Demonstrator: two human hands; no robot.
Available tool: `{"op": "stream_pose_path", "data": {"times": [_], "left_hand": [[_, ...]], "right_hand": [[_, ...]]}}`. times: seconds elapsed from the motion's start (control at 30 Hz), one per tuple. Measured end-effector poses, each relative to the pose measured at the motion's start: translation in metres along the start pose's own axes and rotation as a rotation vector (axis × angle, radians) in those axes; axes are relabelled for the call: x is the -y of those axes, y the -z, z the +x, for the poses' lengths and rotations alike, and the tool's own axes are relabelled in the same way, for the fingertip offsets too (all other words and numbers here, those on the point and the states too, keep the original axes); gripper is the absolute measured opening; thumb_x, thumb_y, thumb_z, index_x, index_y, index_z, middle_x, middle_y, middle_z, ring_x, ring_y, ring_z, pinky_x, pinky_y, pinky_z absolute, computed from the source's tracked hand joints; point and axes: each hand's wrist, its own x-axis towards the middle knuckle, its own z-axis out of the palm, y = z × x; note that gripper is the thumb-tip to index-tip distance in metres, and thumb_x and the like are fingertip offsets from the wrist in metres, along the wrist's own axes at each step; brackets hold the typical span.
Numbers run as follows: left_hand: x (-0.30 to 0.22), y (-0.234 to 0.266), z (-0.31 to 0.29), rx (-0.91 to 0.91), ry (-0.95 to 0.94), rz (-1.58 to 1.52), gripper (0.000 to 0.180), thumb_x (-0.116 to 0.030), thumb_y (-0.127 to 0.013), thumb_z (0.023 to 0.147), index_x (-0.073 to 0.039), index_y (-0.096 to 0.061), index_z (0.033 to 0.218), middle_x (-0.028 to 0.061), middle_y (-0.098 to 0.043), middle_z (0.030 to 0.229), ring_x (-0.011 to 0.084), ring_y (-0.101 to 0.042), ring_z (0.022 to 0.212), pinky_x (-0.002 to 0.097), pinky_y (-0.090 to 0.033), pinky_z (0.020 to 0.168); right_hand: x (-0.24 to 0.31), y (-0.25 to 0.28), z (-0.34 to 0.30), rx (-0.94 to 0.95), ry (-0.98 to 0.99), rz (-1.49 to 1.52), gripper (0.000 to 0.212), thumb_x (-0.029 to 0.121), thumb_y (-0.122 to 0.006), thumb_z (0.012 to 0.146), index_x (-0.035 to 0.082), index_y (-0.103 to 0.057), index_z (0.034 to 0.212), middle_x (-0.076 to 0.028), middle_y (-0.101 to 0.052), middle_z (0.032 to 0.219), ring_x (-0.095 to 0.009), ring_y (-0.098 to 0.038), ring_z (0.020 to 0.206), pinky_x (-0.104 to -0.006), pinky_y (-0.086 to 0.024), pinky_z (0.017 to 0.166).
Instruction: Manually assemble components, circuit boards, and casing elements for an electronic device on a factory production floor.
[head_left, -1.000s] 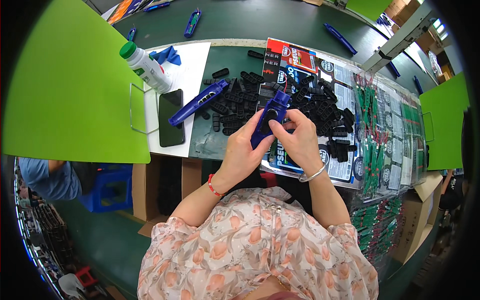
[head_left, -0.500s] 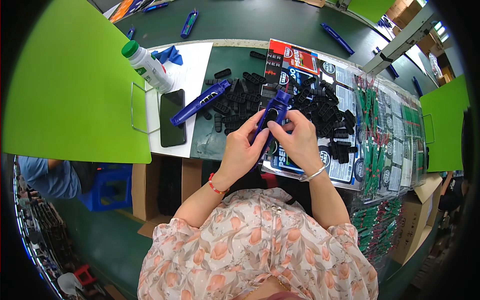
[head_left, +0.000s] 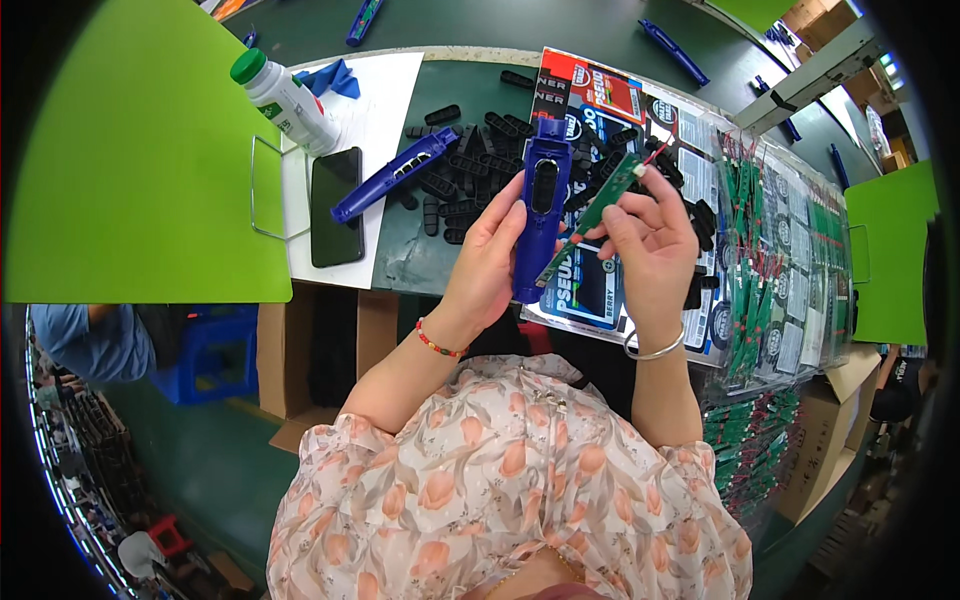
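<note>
My left hand (head_left: 487, 255) is closed around a long blue plastic casing (head_left: 536, 255), held upright with its hollow side up. A black button pad (head_left: 545, 187) sits in the casing's oval opening. Between the fingers of my right hand (head_left: 655, 245) is a narrow green circuit board (head_left: 603, 205), slanted, with thin red wires at its upper end. The board's lower end meets or overlaps the casing's right edge; whether they touch I cannot tell. Loose black button pads (head_left: 465, 180) lie in a heap behind and beside my hands. A second blue casing (head_left: 395, 175) rests to the left.
The second casing partly overlaps a black phone (head_left: 337, 208) on white paper. A white bottle with a green cap (head_left: 290, 108) stands behind it. Printed sheets (head_left: 610, 88) lie under the pads. At right are bundled green boards (head_left: 745, 250). Green panels (head_left: 150, 160) flank the table.
My right hand has left the casing and moved right; it now holds the circuit board, lifted away from the casing. The casing in my left hand has turned more upright. The whole view has shifted slightly.
</note>
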Motion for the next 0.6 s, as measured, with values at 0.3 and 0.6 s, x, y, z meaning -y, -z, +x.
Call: {"op": "stream_pose_path", "data": {"times": [0.3, 0.6], "left_hand": [[-0.002, 0.005, 0.000, 0.037, -0.061, 0.043, 0.045, -0.016, -0.041, 0.103, -0.005, -0.033, 0.146, 0.0070, -0.055, 0.130, 0.0110, -0.057, 0.108, 0.0278, -0.050, 0.090], [-0.003, 0.008, -0.001, 0.040, -0.040, 0.091, 0.044, -0.016, -0.041, 0.103, -0.008, -0.035, 0.146, 0.0049, -0.057, 0.127, 0.0096, -0.059, 0.103, 0.0268, -0.051, 0.083]], "right_hand": [[-0.012, -0.014, -0.008, 0.087, -0.037, -0.082, 0.036, -0.002, -0.063, 0.087, -0.004, -0.051, 0.121, -0.010, -0.064, 0.095, -0.013, -0.068, 0.077, -0.0194, -0.051, 0.057], [-0.012, -0.012, 0.001, 0.188, -0.100, -0.069, 0.034, -0.003, -0.062, 0.087, -0.002, -0.051, 0.120, -0.009, -0.065, 0.086, -0.014, -0.068, 0.077, -0.0211, -0.052, 0.063]]}}
